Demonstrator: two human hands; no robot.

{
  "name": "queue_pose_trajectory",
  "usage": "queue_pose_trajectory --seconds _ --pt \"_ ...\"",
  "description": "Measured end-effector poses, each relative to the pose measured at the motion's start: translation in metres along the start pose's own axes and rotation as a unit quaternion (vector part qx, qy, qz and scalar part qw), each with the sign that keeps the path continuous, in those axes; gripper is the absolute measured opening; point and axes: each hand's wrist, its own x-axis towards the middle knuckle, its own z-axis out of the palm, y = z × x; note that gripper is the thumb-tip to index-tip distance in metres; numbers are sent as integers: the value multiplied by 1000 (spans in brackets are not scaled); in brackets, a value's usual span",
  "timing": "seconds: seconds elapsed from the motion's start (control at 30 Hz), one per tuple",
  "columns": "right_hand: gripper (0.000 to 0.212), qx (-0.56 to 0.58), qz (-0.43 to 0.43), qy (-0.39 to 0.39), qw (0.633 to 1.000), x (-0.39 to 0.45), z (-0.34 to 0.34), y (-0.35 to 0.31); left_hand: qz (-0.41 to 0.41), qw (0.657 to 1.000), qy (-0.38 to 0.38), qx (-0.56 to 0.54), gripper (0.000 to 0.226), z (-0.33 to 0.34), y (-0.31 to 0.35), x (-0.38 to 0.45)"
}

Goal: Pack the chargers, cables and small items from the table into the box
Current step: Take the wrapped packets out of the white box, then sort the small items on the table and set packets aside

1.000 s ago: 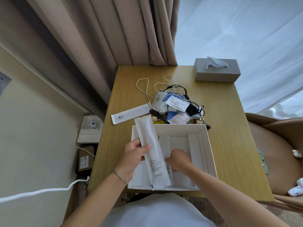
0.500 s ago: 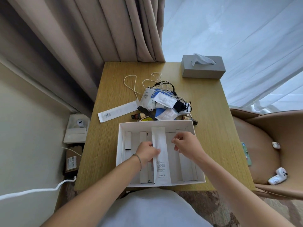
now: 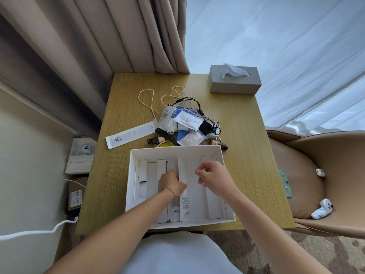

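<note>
Head view: both hands are inside the white box [image 3: 221, 153] at the near edge of the table [image 3: 246, 135]. Left hand [image 3: 171, 183] has its fingers curled against a long white packet [image 3: 184, 192] lying lengthwise in the middle slot; right hand [image 3: 212, 176] pinches at the packet's right side, the two hands close together with the packet between them. Risks, as judgement — the packet could ride up on a cardboard divider instead of seating flat, and the tangled cables [image 3: 189, 103] may drag neighbouring items off the table when lifted. Count: one box; two printed packets seen side by side in it; one long white packet [image 3: 131, 135] on the table to the left; one pile of chargers, cables and sachets behind the box — exact number there I cannot tell; two small brown bottles [image 3: 155, 139] visible; one tissue box [image 3: 235, 84].
</note>
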Motion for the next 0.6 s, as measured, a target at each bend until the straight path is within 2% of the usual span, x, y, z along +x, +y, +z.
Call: queue_pose_trajectory --seconds 0.13,0.33,0.6 --pt "15 19 -13 0 1000 4 0 -4 12 999 25 47 20 -1 2 -3" --pt "22 61 -55 38 996 22 -7 -25 75 996 22 36 16 -23 -1 -18" --pt "21 -25 -105 97 989 90 -22 -63 188 977 83 -51 11 -85 22 -52"
